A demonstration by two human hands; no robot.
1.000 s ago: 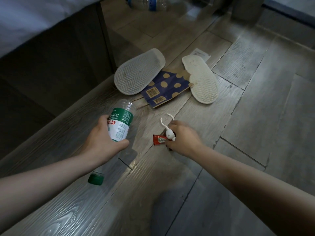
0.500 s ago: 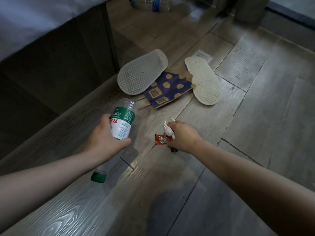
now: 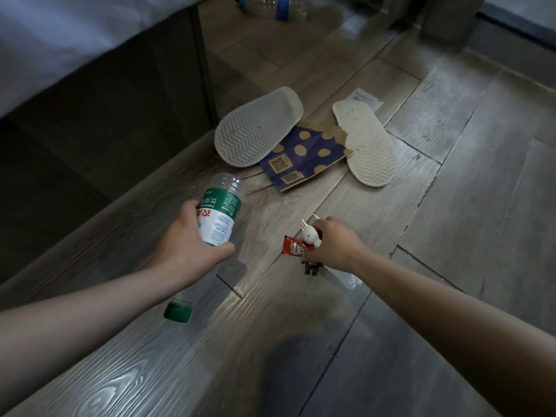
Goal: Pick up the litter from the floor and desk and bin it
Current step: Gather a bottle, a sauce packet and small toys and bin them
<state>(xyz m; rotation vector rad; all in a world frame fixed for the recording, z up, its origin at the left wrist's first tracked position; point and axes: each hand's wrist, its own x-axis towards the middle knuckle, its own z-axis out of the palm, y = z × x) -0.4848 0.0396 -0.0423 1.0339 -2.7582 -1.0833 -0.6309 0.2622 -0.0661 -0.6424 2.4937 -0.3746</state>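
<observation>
My left hand (image 3: 188, 240) grips a clear plastic bottle (image 3: 221, 212) with a green and white label, held upside down so its green cap (image 3: 178, 310) points at the floor. My right hand (image 3: 335, 245) holds a red sauce sachet (image 3: 293, 245), a small white rabbit figure (image 3: 311, 234) and a small brown figure (image 3: 313, 267) together, just above the wooden floor. Beyond my hands a blue paper bag with tan dots (image 3: 304, 156) lies flat on the floor, partly under two slippers.
Two white slippers (image 3: 258, 126) (image 3: 365, 141) lie sole-up on the bag. A white paper slip (image 3: 365, 99) lies past the right slipper. Clear bottles with blue labels (image 3: 272, 6) lie at the far end. A bed with a dark base (image 3: 105, 94) runs along the left.
My right hand has lifted slightly off the floor with the sachet and the figures in it. My left hand keeps its hold on the bottle. The view has shifted a little.
</observation>
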